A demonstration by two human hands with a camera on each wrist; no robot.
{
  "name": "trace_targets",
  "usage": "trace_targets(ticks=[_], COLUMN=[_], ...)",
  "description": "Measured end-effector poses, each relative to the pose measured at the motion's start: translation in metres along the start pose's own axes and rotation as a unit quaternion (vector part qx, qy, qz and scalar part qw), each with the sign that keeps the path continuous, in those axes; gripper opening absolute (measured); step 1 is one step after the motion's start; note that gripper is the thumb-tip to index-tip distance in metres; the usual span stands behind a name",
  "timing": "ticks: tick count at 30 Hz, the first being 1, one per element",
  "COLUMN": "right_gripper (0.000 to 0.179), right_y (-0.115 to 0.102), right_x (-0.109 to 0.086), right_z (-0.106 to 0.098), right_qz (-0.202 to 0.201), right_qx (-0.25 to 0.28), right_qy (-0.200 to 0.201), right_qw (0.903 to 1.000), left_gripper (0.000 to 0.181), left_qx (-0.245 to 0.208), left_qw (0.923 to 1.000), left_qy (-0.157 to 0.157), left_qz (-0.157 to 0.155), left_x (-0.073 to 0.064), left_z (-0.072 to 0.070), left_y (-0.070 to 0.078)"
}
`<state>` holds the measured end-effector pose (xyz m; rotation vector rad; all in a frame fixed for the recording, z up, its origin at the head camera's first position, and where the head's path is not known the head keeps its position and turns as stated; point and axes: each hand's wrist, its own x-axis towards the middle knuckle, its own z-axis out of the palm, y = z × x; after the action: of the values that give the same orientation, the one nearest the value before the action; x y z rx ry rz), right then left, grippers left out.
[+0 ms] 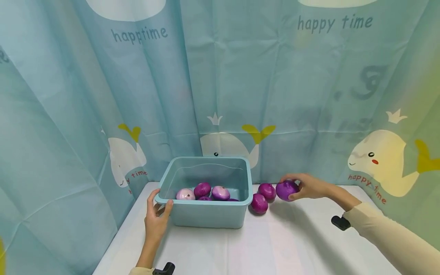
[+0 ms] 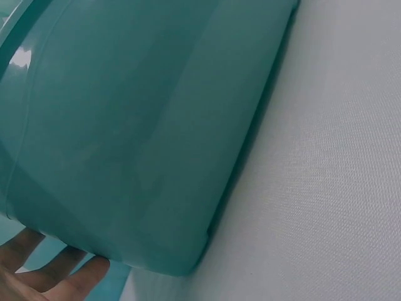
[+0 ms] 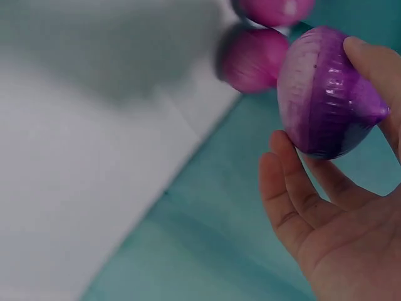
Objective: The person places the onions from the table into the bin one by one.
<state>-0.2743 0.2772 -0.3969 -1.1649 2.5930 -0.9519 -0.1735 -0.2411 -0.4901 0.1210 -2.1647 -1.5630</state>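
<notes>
In my right hand (image 1: 306,186) is a purple onion (image 1: 287,190), pinched between thumb and fingers beside two other onions. The right wrist view shows this glossy onion (image 3: 329,94) with a paler side and a pointed tip, and the thumb lies across its upper part. My left hand (image 1: 156,217) grips the front left corner of a blue-green plastic bin (image 1: 209,214), thumb at the front rim and fingers along the left side. Inside the bin lie several onions, among them a pale one (image 1: 185,194) and a darker one (image 1: 202,189); the front wall partly hides them.
Two reddish-purple onions, one nearer (image 1: 259,204) and one farther (image 1: 267,191), sit on the white table (image 1: 271,244) just right of the bin. A blue-green curtain (image 1: 233,88) printed with whales hangs behind and left of the table.
</notes>
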Motion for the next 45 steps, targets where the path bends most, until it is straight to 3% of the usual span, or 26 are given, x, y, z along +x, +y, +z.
trace_targets(ticks=[3,10,20,35,45], right_gripper=[0.049,0.053,0.058,0.057,0.058], right_y=[-0.011,-0.038,-0.053,-0.051,-0.060], right_x=[0.005,0.017,0.034,0.045,0.086], right_z=[-0.018,-0.056,-0.076,-0.073,-0.063], right_qz=[-0.013,0.023,0.022,0.037,0.033], right_qx=[-0.034,-0.084,-0.113,-0.114,-0.102], right_qy=[0.033,0.088,0.157,0.155,0.115], right_qw=[0.9988,0.9923,0.9809,0.9806,0.9876], left_gripper=[0.067,0.067,0.067,0.067,0.065], left_qx=[-0.002,-0.003,-0.002,-0.004,-0.005], left_qw=[1.0000,1.0000,1.0000,1.0000,1.0000], left_qy=[-0.003,-0.003,-0.002,0.002,0.004], left_qz=[0.002,0.001,0.008,-0.005,0.003], left_x=[0.000,-0.001,0.000,-0.001,0.000], left_z=[0.001,0.001,-0.001,-0.001,0.000], left_y=[0.000,0.000,-0.001,0.000,0.000])
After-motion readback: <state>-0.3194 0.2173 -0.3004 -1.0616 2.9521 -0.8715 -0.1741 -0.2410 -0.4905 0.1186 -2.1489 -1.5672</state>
